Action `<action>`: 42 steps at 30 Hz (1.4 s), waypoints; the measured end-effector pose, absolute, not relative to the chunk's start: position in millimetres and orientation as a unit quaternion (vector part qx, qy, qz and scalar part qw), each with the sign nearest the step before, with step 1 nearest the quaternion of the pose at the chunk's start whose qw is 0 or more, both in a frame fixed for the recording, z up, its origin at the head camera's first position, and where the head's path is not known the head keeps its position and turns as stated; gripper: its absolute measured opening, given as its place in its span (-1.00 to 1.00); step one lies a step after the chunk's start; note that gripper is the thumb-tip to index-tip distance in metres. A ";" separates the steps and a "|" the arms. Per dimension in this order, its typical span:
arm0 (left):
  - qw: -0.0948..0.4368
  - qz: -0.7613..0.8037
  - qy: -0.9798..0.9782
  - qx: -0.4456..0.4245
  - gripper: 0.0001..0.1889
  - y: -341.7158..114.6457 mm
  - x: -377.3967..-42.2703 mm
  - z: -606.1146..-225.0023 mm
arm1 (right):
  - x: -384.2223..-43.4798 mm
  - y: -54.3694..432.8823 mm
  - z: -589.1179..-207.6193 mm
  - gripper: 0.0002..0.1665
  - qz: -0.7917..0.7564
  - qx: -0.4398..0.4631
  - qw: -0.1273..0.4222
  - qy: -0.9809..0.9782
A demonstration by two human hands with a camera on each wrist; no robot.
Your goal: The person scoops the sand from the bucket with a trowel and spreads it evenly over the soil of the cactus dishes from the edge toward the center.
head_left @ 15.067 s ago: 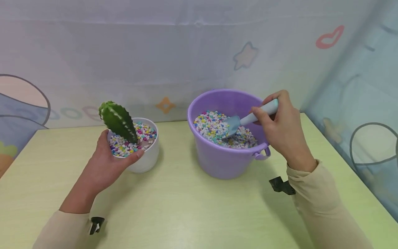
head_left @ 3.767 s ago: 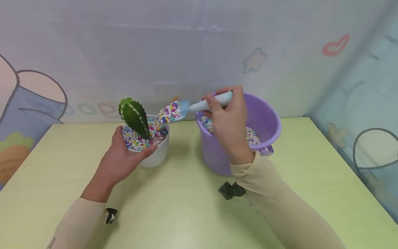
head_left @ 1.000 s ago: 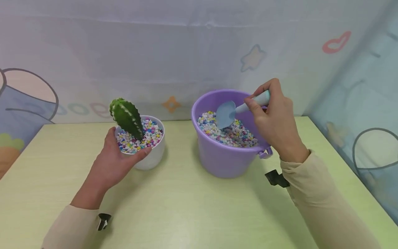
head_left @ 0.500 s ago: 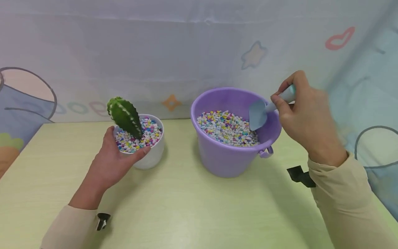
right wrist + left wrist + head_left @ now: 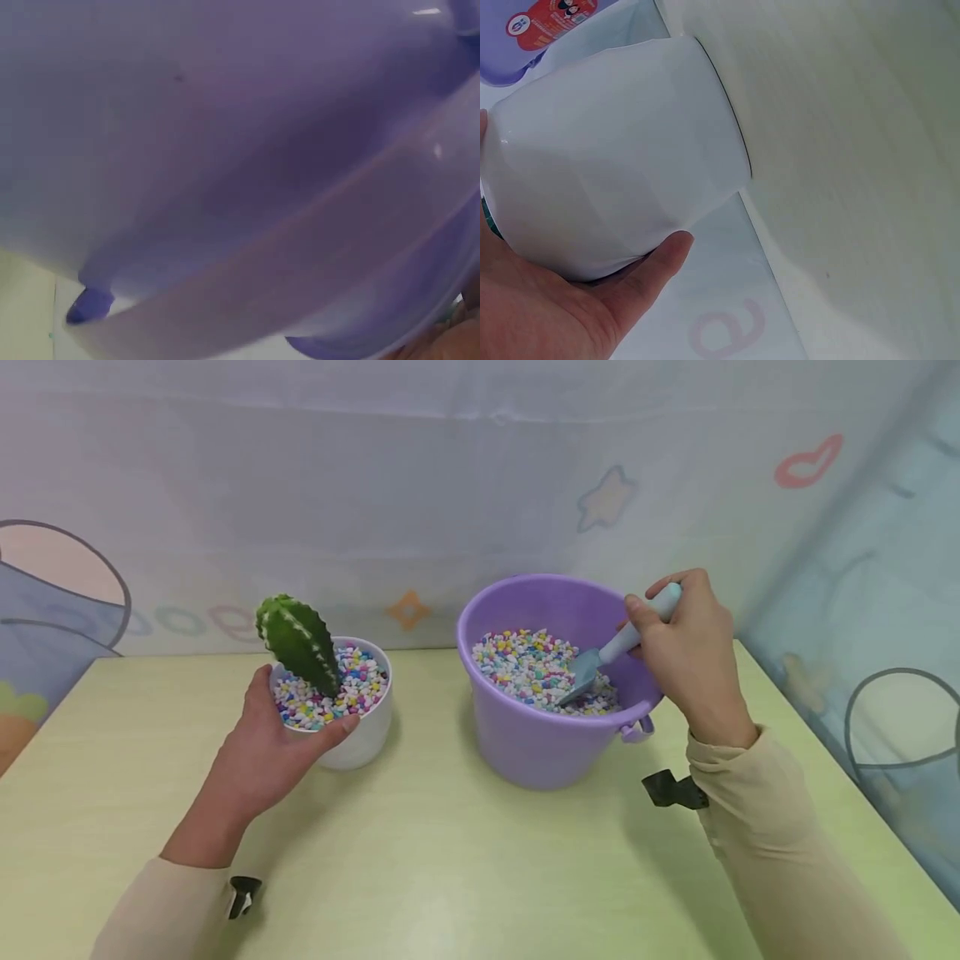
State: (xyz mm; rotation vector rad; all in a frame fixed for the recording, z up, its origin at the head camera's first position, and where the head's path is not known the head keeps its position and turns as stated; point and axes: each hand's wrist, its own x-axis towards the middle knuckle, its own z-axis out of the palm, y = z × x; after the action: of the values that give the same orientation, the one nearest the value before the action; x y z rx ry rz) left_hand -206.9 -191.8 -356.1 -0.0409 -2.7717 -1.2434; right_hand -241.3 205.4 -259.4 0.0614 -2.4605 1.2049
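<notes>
My left hand (image 5: 262, 752) grips the near left side of a white flowerpot (image 5: 363, 739), thumb along the front below the rim. In the left wrist view the pot's smooth wall (image 5: 622, 150) fills the space beside the hand. A green cactus (image 5: 298, 643) leans left in the pot, with small colored pebbles (image 5: 367, 685) around its base. My right hand (image 5: 693, 652) holds a light blue trowel (image 5: 622, 642) by its handle, and the blade's tip is sunk in the pebbles (image 5: 517, 664) inside a purple bucket (image 5: 525, 747). Bucket wall and handle mostly fill the right wrist view.
Pot and bucket stand apart on a pale wooden table (image 5: 427, 860), close to its back edge. Behind them hangs a printed cloth (image 5: 337, 485), with another on the right side. The bucket's handle hinge (image 5: 637, 729) sticks out at its near right.
Over the last half second the trowel has moved left and its blade down into the pebbles. Compared with earlier, pebbles cover the bare patch beside the cactus. My left hand keeps its hold.
</notes>
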 end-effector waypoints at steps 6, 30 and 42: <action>0.048 -0.407 -0.912 -0.020 0.22 -191.6 -206.6 -355.2 | -240.3 215.8 -259.9 -0.71 0.417 0.092 0.151 -0.892; 0.051 -0.393 -0.918 0.001 0.22 -190.0 -205.9 -354.9 | -239.6 203.6 -273.1 -0.71 0.358 0.087 0.214 -0.905; 0.058 -0.361 -0.931 0.020 0.23 -186.1 -205.0 -355.3 | -238.6 203.0 -272.9 -0.72 0.355 0.087 0.216 -0.905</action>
State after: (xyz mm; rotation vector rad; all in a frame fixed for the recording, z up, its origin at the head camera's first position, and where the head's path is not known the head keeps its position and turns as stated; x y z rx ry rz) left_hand -205.0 -186.1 -355.3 0.0593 -2.8201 -1.0933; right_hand -238.6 203.0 -272.9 0.2423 -2.5084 0.9844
